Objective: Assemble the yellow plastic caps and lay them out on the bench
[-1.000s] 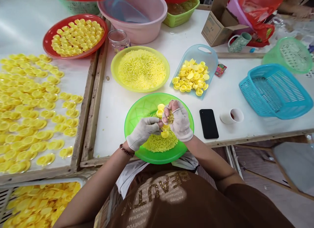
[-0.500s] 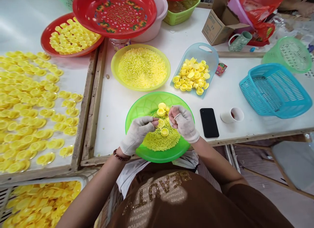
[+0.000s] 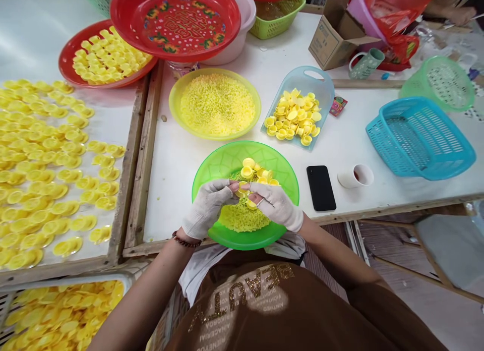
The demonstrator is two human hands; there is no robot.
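Both my hands wear white gloves with bare fingertips and meet over a green bowl (image 3: 280, 164). My left hand (image 3: 213, 205) pinches a small yellow cup (image 3: 242, 189) at its rim. The fingers of my right hand (image 3: 278, 203) are pressed together at the same cup's right side; whether they hold a small piece is hidden. Below them in the bowl lie small yellow-green pellets (image 3: 244, 217) and several loose yellow cups (image 3: 248, 168). Behind the green bowl stands a yellow bowl (image 3: 174, 106) filled with pale yellow pellets.
A blue tray (image 3: 321, 83) holds yellow cups. Right of the bowl are a black phone (image 3: 321, 188), a white cup (image 3: 346, 179) and a blue basket (image 3: 419, 139). Wooden edging (image 3: 141, 154) separates rows of yellow pieces (image 3: 41, 174) at left. Another person's hand (image 3: 459, 15) shows top right.
My right hand has moved left and met my left hand at the cup. Cups near the bowl's centre right now show where my right hand was. The view has shifted slightly.
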